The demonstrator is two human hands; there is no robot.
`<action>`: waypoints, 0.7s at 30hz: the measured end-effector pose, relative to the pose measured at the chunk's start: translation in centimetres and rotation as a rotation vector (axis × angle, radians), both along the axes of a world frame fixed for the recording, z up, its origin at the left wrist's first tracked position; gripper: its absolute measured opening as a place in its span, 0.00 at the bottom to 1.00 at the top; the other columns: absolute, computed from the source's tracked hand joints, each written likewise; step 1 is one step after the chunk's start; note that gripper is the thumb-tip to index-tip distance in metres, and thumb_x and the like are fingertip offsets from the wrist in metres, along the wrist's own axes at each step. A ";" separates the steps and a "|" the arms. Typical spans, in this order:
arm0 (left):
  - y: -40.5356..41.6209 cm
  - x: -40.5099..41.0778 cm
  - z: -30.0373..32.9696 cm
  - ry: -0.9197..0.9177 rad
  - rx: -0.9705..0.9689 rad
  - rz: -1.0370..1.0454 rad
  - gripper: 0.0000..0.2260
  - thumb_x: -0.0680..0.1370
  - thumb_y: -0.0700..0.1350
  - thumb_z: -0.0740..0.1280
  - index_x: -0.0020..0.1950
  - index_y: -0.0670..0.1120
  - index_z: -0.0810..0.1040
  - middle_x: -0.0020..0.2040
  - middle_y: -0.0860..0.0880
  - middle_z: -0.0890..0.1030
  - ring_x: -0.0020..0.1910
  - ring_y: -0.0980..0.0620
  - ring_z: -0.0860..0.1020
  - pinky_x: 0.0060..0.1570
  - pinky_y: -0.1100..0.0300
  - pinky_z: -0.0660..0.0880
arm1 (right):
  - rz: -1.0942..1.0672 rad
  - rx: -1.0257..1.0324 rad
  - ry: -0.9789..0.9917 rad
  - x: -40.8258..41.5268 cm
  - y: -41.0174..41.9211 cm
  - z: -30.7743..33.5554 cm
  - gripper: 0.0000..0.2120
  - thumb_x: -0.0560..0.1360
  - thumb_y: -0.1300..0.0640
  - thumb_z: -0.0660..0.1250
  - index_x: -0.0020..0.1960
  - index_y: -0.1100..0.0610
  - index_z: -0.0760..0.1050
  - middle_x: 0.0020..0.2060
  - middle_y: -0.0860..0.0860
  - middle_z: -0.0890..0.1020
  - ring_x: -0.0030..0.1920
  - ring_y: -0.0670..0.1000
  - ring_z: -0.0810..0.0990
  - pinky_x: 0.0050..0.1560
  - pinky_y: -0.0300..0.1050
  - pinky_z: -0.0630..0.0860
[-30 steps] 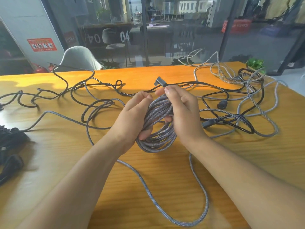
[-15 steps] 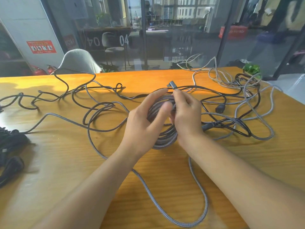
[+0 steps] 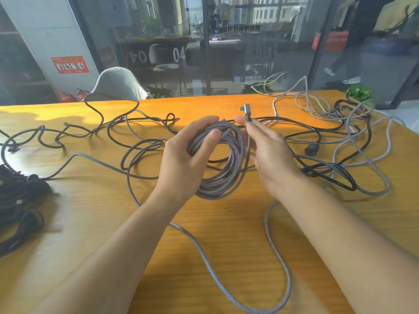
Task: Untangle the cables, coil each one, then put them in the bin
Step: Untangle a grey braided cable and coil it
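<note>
My left hand [image 3: 188,159] grips one coil [image 3: 221,159] of grey cable while my right hand [image 3: 269,152] pinches its one plug [image 3: 246,109].

Two forearms come up from the bottom edge of the view over the wooden table [image 3: 68,223], and both are bare as far as the frame shows them (no sleeve, cuff or glove is seen). The left hand [image 3: 183,159] and the right hand [image 3: 269,155] are also bare. The fingernails are short and plain, and the wrists carry nothing.
</note>
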State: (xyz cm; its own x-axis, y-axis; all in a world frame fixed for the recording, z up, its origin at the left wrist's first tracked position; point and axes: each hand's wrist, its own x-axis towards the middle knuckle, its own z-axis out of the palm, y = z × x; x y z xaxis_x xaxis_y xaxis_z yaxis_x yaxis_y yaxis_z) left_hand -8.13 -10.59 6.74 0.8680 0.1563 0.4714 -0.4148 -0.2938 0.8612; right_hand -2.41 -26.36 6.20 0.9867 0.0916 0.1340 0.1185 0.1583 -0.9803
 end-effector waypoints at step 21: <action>1.0 0.1 0.5 0.059 -0.269 -0.052 0.09 0.85 0.50 0.66 0.64 0.54 0.82 0.30 0.58 0.70 0.27 0.55 0.64 0.26 0.60 0.62 | 0.461 -0.023 0.145 0.9 -1.1 -0.6 0.17 0.84 0.66 0.59 0.53 0.59 0.87 0.59 0.70 0.80 0.53 0.60 0.71 0.55 0.58 0.62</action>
